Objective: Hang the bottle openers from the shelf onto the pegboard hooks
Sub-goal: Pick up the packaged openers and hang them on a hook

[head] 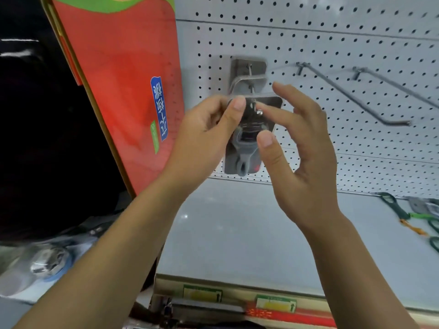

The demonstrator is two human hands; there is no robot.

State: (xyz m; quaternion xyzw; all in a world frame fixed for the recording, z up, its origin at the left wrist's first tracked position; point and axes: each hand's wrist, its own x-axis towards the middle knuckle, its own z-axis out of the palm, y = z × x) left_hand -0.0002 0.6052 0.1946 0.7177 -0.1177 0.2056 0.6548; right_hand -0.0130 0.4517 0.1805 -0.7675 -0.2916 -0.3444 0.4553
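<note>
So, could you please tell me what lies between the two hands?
In the head view, a packaged opener at the tip of the hook, pinched by the left hand; the right hand is at its other edge.

- One camera only, worn on my head, facing forward at the pegboard point(332, 43) from close range.
- My left hand point(204, 136) and right hand point(304, 157) meet at the frame's centre at a bottle opener point(244, 148); my forearms enter from the bottom edge.
- The shelf point(237, 233) spans the lower half; the wide-angle lens tilts lines toward the edges.
</note>
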